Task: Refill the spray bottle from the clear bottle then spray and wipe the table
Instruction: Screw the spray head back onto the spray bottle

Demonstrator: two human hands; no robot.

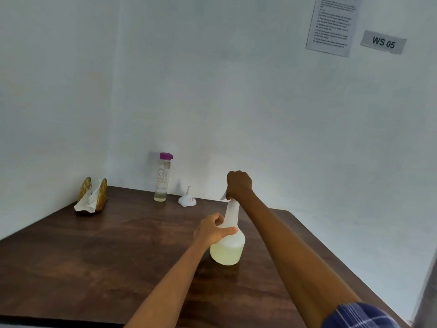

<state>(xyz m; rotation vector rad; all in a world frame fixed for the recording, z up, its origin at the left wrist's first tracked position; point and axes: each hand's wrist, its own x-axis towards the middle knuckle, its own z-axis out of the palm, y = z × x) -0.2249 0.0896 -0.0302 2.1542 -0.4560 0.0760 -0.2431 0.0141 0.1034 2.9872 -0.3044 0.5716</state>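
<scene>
A white translucent spray bottle [228,250] with pale yellow liquid in its lower half stands upright on the dark wooden table [106,252]. My left hand [212,229] grips its shoulder at the base of the neck. My right hand [238,184] is closed around the spray head on top, which it mostly hides. The clear bottle [162,179] with a purple cap stands at the table's back edge, a little yellowish liquid at its bottom. A white funnel [187,200] lies mouth down beside it.
A wooden napkin holder [92,194] with white tissues sits at the back left corner. White walls close in the table behind and on the left. A printed sheet [331,23] and a "WS 05" label [383,42] hang on the right wall.
</scene>
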